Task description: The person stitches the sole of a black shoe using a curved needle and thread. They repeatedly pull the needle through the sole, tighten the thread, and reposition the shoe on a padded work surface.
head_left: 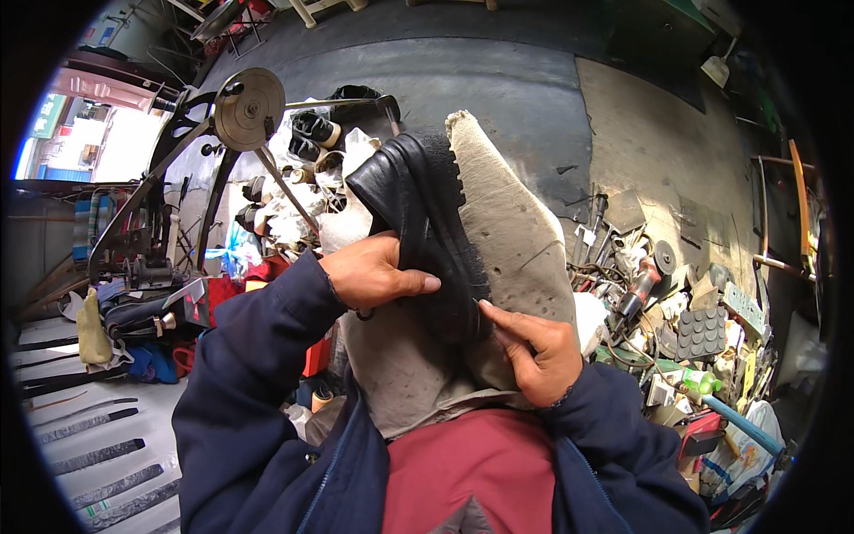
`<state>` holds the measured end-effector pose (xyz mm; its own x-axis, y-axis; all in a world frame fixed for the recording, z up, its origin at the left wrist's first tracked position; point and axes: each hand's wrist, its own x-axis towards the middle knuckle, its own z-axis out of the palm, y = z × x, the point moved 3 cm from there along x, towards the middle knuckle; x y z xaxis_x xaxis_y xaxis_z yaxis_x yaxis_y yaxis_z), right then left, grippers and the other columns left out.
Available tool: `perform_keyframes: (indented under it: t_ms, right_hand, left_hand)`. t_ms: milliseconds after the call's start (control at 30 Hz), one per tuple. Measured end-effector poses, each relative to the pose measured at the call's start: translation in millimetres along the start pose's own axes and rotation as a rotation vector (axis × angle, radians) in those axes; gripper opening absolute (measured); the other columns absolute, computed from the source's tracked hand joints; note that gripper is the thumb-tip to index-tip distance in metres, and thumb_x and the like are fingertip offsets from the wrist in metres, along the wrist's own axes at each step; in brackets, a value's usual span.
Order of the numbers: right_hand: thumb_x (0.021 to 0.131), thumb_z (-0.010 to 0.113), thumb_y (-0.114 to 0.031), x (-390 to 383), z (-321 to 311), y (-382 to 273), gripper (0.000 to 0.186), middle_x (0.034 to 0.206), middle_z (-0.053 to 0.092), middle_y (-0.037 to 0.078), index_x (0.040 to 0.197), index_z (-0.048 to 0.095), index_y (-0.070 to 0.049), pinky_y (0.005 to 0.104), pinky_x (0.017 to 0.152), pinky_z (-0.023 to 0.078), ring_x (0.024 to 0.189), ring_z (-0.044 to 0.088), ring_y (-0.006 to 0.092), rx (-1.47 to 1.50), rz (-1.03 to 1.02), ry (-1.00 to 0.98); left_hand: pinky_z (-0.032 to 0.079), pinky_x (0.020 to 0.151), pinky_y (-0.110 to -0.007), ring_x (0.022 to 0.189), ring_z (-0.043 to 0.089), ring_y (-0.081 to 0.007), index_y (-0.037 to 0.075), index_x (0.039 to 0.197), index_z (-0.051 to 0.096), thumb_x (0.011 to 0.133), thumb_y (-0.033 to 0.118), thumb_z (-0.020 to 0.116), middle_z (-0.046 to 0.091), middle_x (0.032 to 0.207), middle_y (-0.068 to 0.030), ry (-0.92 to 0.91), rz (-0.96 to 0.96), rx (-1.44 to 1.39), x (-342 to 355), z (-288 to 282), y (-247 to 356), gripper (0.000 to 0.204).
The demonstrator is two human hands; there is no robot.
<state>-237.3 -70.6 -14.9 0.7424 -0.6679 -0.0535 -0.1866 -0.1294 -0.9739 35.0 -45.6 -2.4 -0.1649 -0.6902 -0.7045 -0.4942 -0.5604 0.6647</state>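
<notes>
A black leather shoe [425,200] rests across my lap, over a stained beige cloth [520,240], with its rough, notched sole edge turned to the right. My left hand [378,273] grips the shoe from its left side, thumb laid over the leather and the other fingers mostly hidden. At the lower right end of the sole edge, my right hand [538,351] has its forefinger and thumb bent together against the shoe. Whether something small, such as a thread, is also between those fingertips cannot be made out.
A hand-cranked machine with a round metal wheel [250,109] stands at the far left. Beyond the cloth are dark shoes [316,129] and bags. To the right lie heaped tools, including a red-and-black grinder [642,289]. Dark strips [98,456] lie on a pale surface at left.
</notes>
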Motion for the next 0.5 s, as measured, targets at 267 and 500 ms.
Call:
perform_keyframes:
  t_ms: [267,500]
  right_hand:
    - [0.094,0.064,0.003,40.0,-33.5,-19.0,0.036,0.08,0.071,0.021,0.126,0.075,-0.008,0.0343,0.066,0.054,0.07,0.072,0.0305,-0.262,0.03,-0.302]
    - [0.093,0.069,0.003,60.1,-34.5,-9.5,0.028,0.085,0.078,0.014,0.119,0.078,-0.004,0.0286,0.074,0.056,0.077,0.074,0.0129,-0.02,0.164,-0.382]
  left_hand:
    - [0.043,0.042,-0.032,0.043,0.055,-0.0138,0.002,0.063,0.062,0.104,0.041,0.066,0.052,0.051,-0.0029,-0.012,-0.07,-0.09,-6.2,5.6,11.0,0.057]
    - [0.044,0.043,-0.035,0.043,0.058,-0.0176,0.0,0.06,0.061,0.104,0.038,0.064,0.054,0.047,-0.0077,-0.047,-0.088,-0.038,-4.6,3.5,10.5,0.059]
